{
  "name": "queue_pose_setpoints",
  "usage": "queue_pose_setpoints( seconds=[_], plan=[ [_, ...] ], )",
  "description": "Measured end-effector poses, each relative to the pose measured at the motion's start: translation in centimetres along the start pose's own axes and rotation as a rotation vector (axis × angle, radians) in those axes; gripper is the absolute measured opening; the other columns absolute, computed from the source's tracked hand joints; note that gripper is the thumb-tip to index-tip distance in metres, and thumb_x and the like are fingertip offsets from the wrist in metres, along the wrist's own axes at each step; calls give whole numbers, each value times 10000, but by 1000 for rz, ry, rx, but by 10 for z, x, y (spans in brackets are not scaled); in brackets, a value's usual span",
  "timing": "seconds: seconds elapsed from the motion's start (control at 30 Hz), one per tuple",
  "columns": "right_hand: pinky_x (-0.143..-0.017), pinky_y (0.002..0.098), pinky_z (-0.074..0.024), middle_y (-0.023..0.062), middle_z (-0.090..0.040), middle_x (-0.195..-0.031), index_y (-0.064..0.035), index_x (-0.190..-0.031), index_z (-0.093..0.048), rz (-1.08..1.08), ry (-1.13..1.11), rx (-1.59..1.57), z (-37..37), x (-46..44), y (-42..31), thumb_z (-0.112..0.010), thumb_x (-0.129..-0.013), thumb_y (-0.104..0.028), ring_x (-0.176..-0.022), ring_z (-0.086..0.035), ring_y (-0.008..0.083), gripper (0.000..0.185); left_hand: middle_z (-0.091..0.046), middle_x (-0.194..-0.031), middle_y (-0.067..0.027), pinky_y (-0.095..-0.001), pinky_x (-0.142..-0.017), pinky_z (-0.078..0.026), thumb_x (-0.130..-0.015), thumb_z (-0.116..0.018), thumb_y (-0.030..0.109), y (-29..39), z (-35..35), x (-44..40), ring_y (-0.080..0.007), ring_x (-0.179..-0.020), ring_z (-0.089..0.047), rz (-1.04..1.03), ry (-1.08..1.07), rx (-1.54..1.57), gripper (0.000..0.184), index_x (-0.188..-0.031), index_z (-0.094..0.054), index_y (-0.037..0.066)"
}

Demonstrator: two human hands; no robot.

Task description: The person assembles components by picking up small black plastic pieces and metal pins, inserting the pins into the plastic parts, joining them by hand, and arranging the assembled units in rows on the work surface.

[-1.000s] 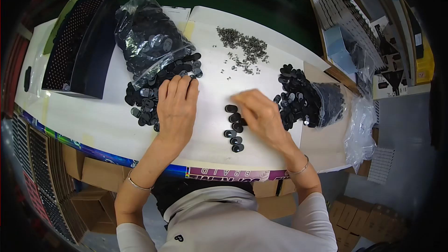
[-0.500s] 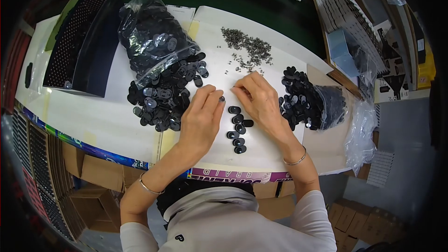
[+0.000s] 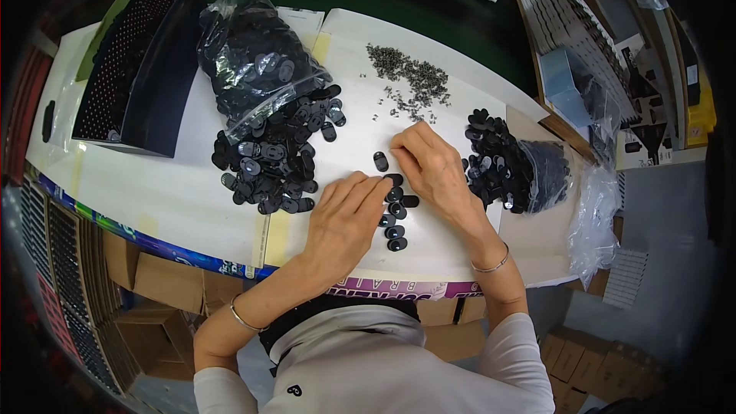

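Observation:
My left hand (image 3: 349, 218) lies low over the upper left of a column of black oval pieces (image 3: 395, 232). Its fingers are together, the tips closed at the topmost oval piece (image 3: 394, 179), partly covering it. My right hand (image 3: 433, 165) is just up and to the right, thumb and fingers pinched; whatever is between them is hidden. A single black oval piece (image 3: 381, 161) with a slot lies on the white table beside the right fingertips. Beyond the right hand are scattered small metal parts (image 3: 418, 80), too small to name.
A clear bag (image 3: 253, 61) of black pieces spills a heap (image 3: 268, 165) at left, next to a dark perforated bin (image 3: 142, 69). At right lies another black heap (image 3: 491, 153) with its bag (image 3: 546, 172). Stacked white trays (image 3: 567, 31) stand at the far right.
My left hand has moved down and right to the column's top. A black oval piece now lies alone above the column. My right hand has shifted slightly right, still pinched.

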State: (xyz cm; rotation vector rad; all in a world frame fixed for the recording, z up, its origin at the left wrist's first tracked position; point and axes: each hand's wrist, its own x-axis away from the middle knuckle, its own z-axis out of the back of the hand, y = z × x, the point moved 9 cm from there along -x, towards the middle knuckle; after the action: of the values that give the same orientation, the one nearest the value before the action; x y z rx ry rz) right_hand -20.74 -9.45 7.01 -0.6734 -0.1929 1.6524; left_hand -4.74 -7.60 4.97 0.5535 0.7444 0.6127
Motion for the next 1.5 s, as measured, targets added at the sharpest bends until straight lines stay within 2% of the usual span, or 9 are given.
queue_pose_setpoints(
  seconds=[0.13,0.23,0.53,0.73,0.83,1.03,1.13,1.27,1.5],
  plan=[
    [-673,346,-532,100,-667,-975,1,-1029,-710,-138,-53,-121,0,1,8,-731,-988,4,-739,-649,228,46,-674,-1354,-150,-476,-1051,-497,-926,-777,40,-2,-2,-3,-363,-1264,-624,5,12,-44,497,-1411,-674,-5],
    [-676,400,-547,123,-666,-962,-12,-1033,-690,-167,-93,-247,-2,-1,4,-713,-996,-11,-768,-696,296,44,-639,-1368,-155,-484,-1052,-477,-910,-800,83,-5,-7,-6,-357,-1268,-600,-19,6,-131,526,-1408,-665,-17],
    [-695,407,-558,119,-677,-962,-17,-1036,-704,-27,-120,-103,-7,-7,-8,-734,-978,-42,-764,-697,309,70,-638,-1373,-155,-494,-1060,-455,-894,-819,131,-2,-14,-4,-337,-1267,-591,-78,13,-234,522,-1374,-679,-21],
    [-685,439,-551,125,-669,-962,-26,-1028,-703,-179,-179,-238,-12,-2,5,-724,-997,-80,-780,-683,351,66,-637,-1372,-157,-499,-1056,-455,-899,-815,130,-1,-14,-3,-340,-1264,-589,-89,18,-252,513,-1370,-680,-21],
    [-706,391,-545,125,-653,-952,-10,-1046,-683,-84,-155,-151,-10,-2,-2,-730,-1001,-54,-775,-674,277,78,-636,-1375,-158,-498,-1059,-454,-904,-811,128,0,-14,-3,-342,-1267,-586,-92,18,-252,507,-1370,-681,-22],
    [-698,442,-554,139,-649,-977,-15,-1049,-668,57,-69,-16,-9,-1,-16,-709,-985,-8,-781,-669,360,75,-631,-1385,-160,-500,-1069,-447,-922,-794,116,-1,-16,-2,-343,-1279,-580,-92,15,-261,488,-1376,-679,-23],
    [-721,447,-589,128,-673,-1013,-36,-1047,-696,57,-131,109,-12,4,-22,-738,-860,30,-915,-713,345,203,-630,-1387,-159,-502,-1078,-444,-929,-788,111,-1,-16,-3,-347,-1287,-578,-86,9,-252,481,-1379,-679,-19],
    [-816,421,-626,123,-744,-1099,-37,-1143,-749,159,15,102,27,21,-17,-697,-794,119,-1004,-741,334,385,-630,-1399,-160,-502,-1091,-441,-930,-787,102,-3,-14,-3,-356,-1298,-579,-70,3,-225,484,-1390,-680,-7],
    [-883,397,-602,131,-789,-1060,-25,-1086,-803,-2,60,266,81,65,11,-771,-873,76,-996,-753,314,238,-616,-1501,-156,-491,-1097,-442,-928,-765,40,-3,-12,-9,-345,-1336,-579,-75,-19,-201,497,-1414,-676,-10]
  ],
)
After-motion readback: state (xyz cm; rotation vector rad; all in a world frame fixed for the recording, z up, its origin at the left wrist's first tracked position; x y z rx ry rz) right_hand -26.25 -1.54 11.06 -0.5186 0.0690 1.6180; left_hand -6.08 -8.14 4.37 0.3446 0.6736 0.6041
